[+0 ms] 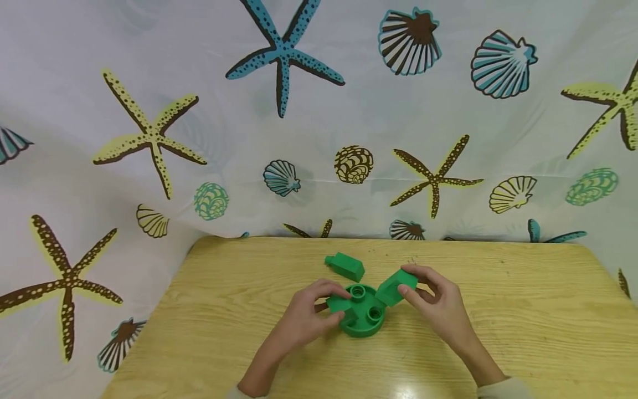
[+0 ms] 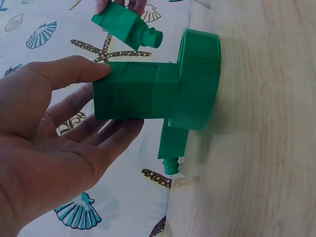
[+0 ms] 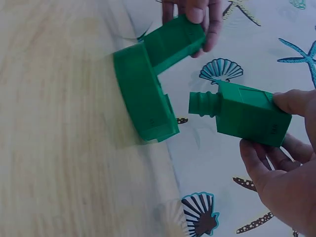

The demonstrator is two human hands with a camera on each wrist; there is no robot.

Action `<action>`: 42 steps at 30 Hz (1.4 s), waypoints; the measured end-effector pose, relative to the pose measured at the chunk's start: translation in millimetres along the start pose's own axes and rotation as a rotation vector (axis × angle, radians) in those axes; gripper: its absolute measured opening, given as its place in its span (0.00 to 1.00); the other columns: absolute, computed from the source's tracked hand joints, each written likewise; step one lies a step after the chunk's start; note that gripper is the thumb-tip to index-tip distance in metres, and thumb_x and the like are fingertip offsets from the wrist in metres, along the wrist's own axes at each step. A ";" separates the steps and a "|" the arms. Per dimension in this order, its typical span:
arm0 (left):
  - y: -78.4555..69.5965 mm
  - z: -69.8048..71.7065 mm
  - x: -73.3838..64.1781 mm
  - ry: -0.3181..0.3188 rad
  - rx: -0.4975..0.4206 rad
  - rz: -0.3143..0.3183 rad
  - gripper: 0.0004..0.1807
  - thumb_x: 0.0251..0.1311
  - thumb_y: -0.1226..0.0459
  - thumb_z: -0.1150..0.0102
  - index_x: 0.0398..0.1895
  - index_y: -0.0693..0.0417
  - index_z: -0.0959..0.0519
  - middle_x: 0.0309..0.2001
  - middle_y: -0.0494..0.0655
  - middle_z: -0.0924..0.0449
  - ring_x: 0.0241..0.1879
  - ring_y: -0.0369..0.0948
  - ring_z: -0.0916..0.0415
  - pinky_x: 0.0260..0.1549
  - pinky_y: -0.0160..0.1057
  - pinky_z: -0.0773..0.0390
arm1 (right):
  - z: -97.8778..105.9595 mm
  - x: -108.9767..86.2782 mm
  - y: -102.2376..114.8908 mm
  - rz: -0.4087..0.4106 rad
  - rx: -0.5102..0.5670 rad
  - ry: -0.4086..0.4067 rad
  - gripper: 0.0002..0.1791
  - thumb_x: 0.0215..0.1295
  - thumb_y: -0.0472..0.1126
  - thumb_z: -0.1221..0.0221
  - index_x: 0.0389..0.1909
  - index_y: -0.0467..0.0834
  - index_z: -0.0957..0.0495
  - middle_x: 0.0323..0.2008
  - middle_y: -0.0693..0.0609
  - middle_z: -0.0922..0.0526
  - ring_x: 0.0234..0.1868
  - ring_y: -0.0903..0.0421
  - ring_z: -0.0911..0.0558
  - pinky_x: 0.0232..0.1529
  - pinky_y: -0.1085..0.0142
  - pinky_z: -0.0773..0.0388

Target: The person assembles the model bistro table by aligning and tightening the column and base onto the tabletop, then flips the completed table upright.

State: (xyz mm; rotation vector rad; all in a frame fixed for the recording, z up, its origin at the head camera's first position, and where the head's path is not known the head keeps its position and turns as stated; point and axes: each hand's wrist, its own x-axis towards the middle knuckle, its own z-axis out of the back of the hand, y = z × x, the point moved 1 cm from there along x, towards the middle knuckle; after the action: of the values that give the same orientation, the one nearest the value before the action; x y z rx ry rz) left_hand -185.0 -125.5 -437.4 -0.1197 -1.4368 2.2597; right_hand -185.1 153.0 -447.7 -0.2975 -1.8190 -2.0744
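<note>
A round green base point(image 1: 363, 333) with raised ring sockets lies on the table. My left hand point(image 1: 308, 313) holds a green block point(image 2: 136, 94) between thumb and fingers. That block stands against the base's upper face, its lower end meeting the base. To the right, my right hand point(image 1: 441, 305) pinches a second green block point(image 3: 252, 114), tilted, with its ridged round peg pointing toward the base and apart from it. Two ring sockets show uncovered in the head view. Behind the base, a third green block point(image 1: 347, 267) lies on its side, its peg facing left.
The wooden table point(image 1: 239, 288) carries these pieces near its middle. A white cloth point(image 1: 319, 127) printed with starfish and shells hangs behind the table's far edge and along its sides.
</note>
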 end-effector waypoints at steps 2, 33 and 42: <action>2.0 0.1 -0.4 -0.017 -0.008 0.017 0.14 0.66 0.68 0.32 0.54 0.52 0.16 0.56 0.46 0.20 0.59 0.48 0.22 0.56 0.51 0.20 | -4.6 -1.6 -2.3 0.001 -0.004 0.009 0.20 0.69 0.31 0.35 0.60 0.34 0.22 0.60 0.37 0.22 0.57 0.59 0.21 0.52 0.68 0.18; 8.3 -6.2 1.6 -0.119 -0.079 0.068 0.17 0.62 0.62 0.27 0.54 0.56 0.15 0.54 0.48 0.17 0.57 0.50 0.21 0.53 0.51 0.17 | -19.1 -10.1 -10.1 -0.030 -0.066 0.201 0.20 0.71 0.35 0.35 0.62 0.42 0.21 0.60 0.42 0.20 0.59 0.49 0.19 0.57 0.62 0.20; 11.3 -6.3 1.7 -0.133 -0.076 0.070 0.17 0.61 0.63 0.26 0.52 0.56 0.14 0.53 0.47 0.16 0.55 0.49 0.20 0.52 0.50 0.17 | -2.6 -6.8 -3.6 -0.025 -0.074 0.332 0.21 0.71 0.36 0.36 0.63 0.41 0.20 0.59 0.42 0.18 0.52 0.49 0.16 0.51 0.61 0.16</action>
State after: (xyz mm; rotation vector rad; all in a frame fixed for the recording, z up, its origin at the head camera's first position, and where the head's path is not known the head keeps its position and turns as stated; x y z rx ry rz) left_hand -188.3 -123.5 -449.9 -0.0454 -1.6110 2.3077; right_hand -180.1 151.6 -454.0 0.0516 -1.5588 -2.0659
